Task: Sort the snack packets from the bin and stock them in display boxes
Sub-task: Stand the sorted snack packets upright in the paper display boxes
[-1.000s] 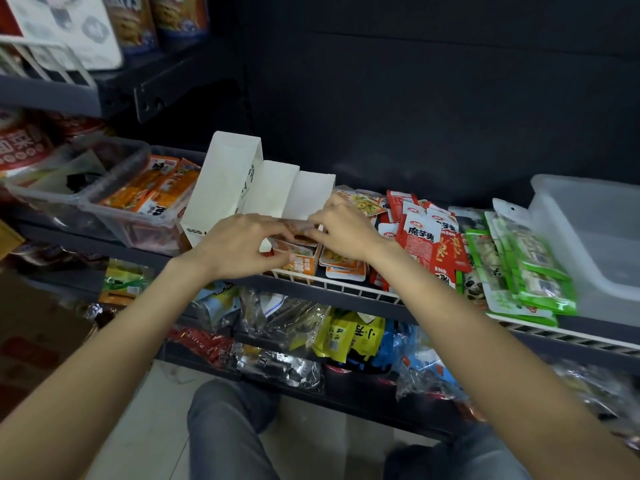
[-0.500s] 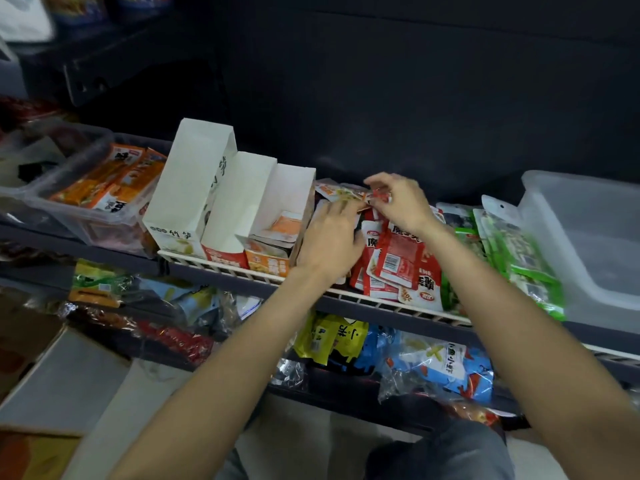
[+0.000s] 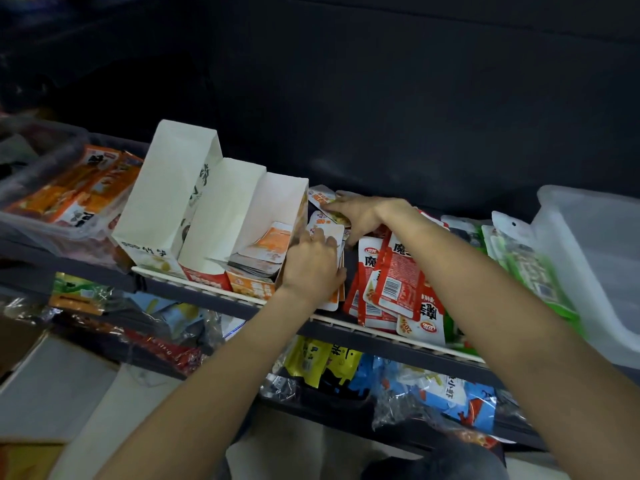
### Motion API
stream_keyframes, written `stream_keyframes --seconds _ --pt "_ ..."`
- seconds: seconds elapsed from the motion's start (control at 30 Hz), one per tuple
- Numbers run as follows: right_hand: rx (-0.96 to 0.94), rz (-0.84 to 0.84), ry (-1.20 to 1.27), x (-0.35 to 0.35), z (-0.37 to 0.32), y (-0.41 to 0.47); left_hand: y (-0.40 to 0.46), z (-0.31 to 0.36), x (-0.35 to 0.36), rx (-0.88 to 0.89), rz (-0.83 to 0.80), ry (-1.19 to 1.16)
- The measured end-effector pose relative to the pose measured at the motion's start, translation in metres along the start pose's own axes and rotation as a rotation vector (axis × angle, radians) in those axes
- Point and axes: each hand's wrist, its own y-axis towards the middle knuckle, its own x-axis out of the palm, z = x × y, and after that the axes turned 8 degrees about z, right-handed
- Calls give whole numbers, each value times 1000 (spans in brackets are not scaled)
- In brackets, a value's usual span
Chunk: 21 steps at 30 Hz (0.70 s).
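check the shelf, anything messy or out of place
Yes: the red packets lie in a loose, crooked heap right of the white display boxes, some hanging over the shelf edge. Only the rightmost box visibly holds packets.

Clear bin (image 3: 595, 258) (right side) cut off.

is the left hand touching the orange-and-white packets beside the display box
Touching: the head view shows the left hand resting on the stack of orange-and-white packets.

A dark back panel (image 3: 398, 98) rises behind the shelf rail (image 3: 391, 344). Below it, yellow bags (image 3: 322, 362) and blue bags (image 3: 460, 396) crowd a lower shelf beside crinkled clear wrappers (image 3: 166, 323). A cardboard carton (image 3: 20, 344) sits on the pale floor (image 3: 69, 386) at left.
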Motion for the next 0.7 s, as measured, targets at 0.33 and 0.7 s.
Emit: stream_keyframes --seconds 0.33,0.7 --pt "-163 360 -289 10 -10 -31 -3 -2 3 4 41 57" --pt "-205 752 -335 3 10 -47 -9 -2 5 11 69 99"
